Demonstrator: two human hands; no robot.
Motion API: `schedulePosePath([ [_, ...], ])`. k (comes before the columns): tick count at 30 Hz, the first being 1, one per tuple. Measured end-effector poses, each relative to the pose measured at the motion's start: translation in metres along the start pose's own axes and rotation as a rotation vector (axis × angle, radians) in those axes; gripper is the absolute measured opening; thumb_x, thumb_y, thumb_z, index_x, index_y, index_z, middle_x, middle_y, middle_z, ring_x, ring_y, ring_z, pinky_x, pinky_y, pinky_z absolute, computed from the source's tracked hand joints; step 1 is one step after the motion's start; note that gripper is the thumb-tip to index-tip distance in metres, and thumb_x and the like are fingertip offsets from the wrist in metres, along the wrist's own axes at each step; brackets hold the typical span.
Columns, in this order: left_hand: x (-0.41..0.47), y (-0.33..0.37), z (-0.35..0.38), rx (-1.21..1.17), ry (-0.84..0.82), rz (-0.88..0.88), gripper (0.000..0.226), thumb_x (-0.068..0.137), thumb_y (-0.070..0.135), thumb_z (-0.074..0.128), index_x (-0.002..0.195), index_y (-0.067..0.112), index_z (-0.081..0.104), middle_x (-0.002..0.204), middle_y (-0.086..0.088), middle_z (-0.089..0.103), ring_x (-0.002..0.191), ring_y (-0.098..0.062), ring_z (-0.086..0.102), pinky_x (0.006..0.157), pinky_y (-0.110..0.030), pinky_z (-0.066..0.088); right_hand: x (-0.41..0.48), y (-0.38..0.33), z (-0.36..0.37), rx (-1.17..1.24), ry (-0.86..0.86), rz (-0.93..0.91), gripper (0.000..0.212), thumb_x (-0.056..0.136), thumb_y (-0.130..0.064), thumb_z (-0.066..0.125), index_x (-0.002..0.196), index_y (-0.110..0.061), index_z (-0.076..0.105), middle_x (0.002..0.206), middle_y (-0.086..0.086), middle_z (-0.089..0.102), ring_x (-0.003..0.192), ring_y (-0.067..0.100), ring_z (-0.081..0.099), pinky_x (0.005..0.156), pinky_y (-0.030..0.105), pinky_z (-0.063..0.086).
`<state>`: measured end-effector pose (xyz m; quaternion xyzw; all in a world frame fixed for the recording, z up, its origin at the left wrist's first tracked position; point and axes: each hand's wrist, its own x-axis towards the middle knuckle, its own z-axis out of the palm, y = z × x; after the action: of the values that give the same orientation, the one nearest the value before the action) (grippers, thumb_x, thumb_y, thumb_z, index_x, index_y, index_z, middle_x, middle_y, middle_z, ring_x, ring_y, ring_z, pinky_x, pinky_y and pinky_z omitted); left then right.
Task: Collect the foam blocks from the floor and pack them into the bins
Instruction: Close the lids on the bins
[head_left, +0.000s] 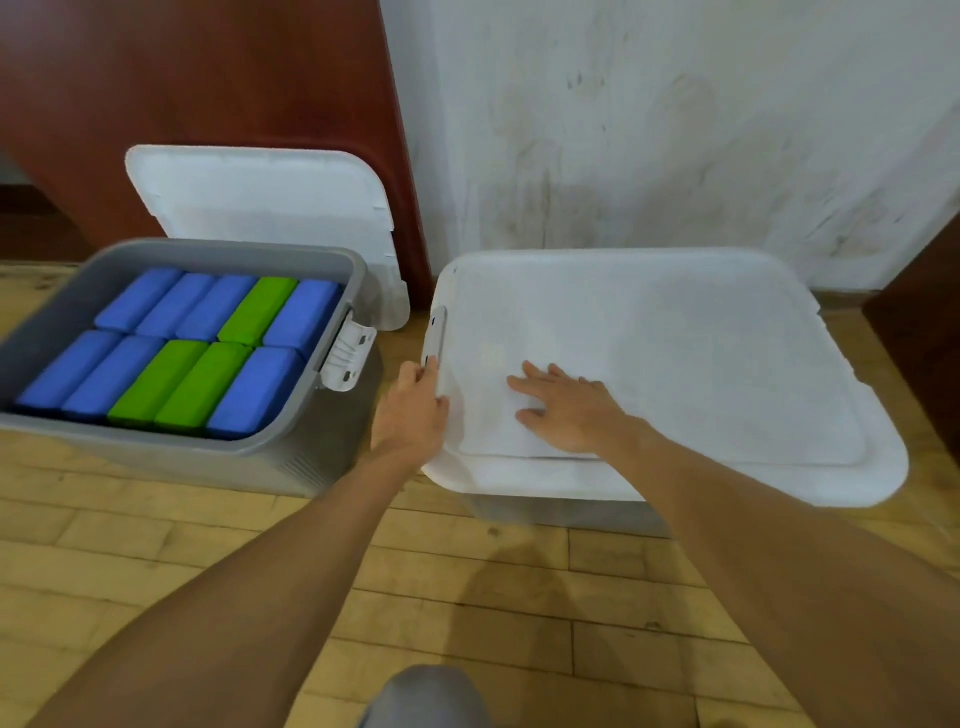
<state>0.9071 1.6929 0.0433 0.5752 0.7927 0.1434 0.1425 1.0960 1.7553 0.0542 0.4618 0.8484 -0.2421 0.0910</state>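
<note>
Plank floor (156, 519) below stained wall (623, 130). Right hand (566, 410) flat on white lid (675, 353) of closed bin (545, 512), fingers spread. Left hand (413, 410) gripping that lid's left rim, fingers curled beside latch (435, 335). Left of those fingers, open grey bin (322, 415) packed with blue and green foam blocks (182, 353).
</note>
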Motion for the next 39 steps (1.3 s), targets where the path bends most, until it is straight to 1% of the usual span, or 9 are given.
schedulePosePath([
  [4, 0.0, 0.036, -0.001, 0.094, 0.011, 0.201, 0.055, 0.097, 0.028, 0.05, 0.148, 0.019, 0.031, 0.153, -0.002, 0.028, 0.142, -0.022, 0.024, 0.118, -0.036, 0.015, -0.015, 0.031, -0.023, 0.276, 0.127, 0.078, 0.041, 0.097, -0.028, 0.049, 0.138, -0.025, 0.049, 0.149, -0.003, 0.042, 0.136, 0.018, 0.04, 0.114, 0.032, 0.031],
  [7, 0.004, 0.085, 0.012, 0.002, -0.084, 0.355, 0.049, 0.095, 0.034, 0.054, 0.141, 0.021, 0.044, 0.148, 0.0, 0.036, 0.137, -0.02, 0.032, 0.115, -0.031, 0.021, -0.042, 0.075, -0.034, 0.279, 0.264, 0.215, 0.033, 0.095, -0.022, 0.051, 0.126, -0.02, 0.059, 0.132, 0.0, 0.057, 0.121, 0.019, 0.053, 0.104, 0.032, 0.042],
  [10, 0.007, 0.137, 0.029, -0.108, -0.302, 0.477, 0.061, 0.093, 0.039, 0.058, 0.146, 0.021, 0.035, 0.149, 0.001, 0.036, 0.138, -0.018, 0.032, 0.112, -0.027, 0.022, -0.071, 0.125, -0.041, 0.167, 0.398, 0.355, 0.028, 0.095, -0.021, 0.05, 0.119, -0.017, 0.063, 0.119, 0.005, 0.06, 0.114, 0.024, 0.054, 0.098, 0.034, 0.042],
  [14, 0.01, 0.185, 0.064, 0.039, -0.469, 0.537, 0.093, 0.084, 0.058, 0.061, 0.154, 0.027, 0.009, 0.161, 0.002, 0.008, 0.149, -0.022, 0.004, 0.119, -0.037, 0.007, -0.098, 0.183, -0.034, -0.074, 0.495, 0.634, 0.031, 0.101, -0.027, 0.038, 0.122, -0.015, 0.058, 0.126, 0.01, 0.052, 0.121, 0.029, 0.043, 0.102, 0.04, 0.032],
  [19, 0.019, 0.186, 0.086, 0.151, -0.525, 0.496, 0.09, 0.083, 0.067, 0.053, 0.153, 0.035, 0.005, 0.162, 0.006, -0.01, 0.148, -0.017, -0.013, 0.119, -0.039, -0.005, -0.102, 0.217, -0.023, 0.209, 0.548, 0.962, 0.067, 0.099, -0.052, 0.034, 0.144, -0.003, 0.027, 0.146, 0.02, 0.034, 0.134, 0.036, 0.032, 0.11, 0.045, 0.024],
  [25, 0.023, 0.192, 0.084, 0.187, -0.545, 0.485, 0.092, 0.08, 0.068, 0.055, 0.153, 0.038, 0.007, 0.161, 0.009, -0.006, 0.148, -0.015, -0.009, 0.119, -0.038, 0.0, -0.091, 0.229, -0.03, 0.535, 0.559, 0.988, 0.066, 0.093, -0.054, 0.042, 0.136, -0.004, 0.037, 0.129, 0.017, 0.054, 0.113, 0.037, 0.055, 0.089, 0.043, 0.046],
  [29, 0.023, 0.192, 0.082, 0.177, -0.567, 0.472, 0.092, 0.08, 0.069, 0.055, 0.152, 0.038, 0.007, 0.161, 0.01, -0.007, 0.148, -0.015, -0.01, 0.119, -0.038, 0.0, -0.09, 0.235, -0.039, 0.767, 0.581, 1.002, 0.061, 0.088, -0.048, 0.053, 0.133, -0.008, 0.042, 0.127, 0.013, 0.056, 0.108, 0.035, 0.057, 0.078, 0.037, 0.044],
  [35, 0.021, 0.196, 0.08, 0.213, -0.56, 0.474, 0.092, 0.081, 0.069, 0.055, 0.153, 0.036, 0.006, 0.161, 0.008, -0.007, 0.149, -0.017, -0.009, 0.119, -0.039, 0.003, -0.086, 0.24, -0.043, 0.9, 0.604, 1.013, 0.061, 0.087, -0.039, 0.064, 0.135, -0.009, 0.042, 0.129, 0.014, 0.054, 0.113, 0.035, 0.054, 0.078, 0.037, 0.04],
  [39, 0.022, 0.195, 0.081, 0.196, -0.569, 0.473, 0.093, 0.08, 0.069, 0.055, 0.153, 0.036, 0.007, 0.161, 0.008, -0.006, 0.148, -0.016, -0.009, 0.119, -0.039, 0.002, -0.082, 0.243, -0.051, 0.977, 0.578, 1.019, 0.051, 0.086, -0.031, 0.064, 0.129, -0.008, 0.049, 0.104, 0.008, 0.051, 0.093, 0.027, 0.051, 0.075, 0.034, 0.04],
])
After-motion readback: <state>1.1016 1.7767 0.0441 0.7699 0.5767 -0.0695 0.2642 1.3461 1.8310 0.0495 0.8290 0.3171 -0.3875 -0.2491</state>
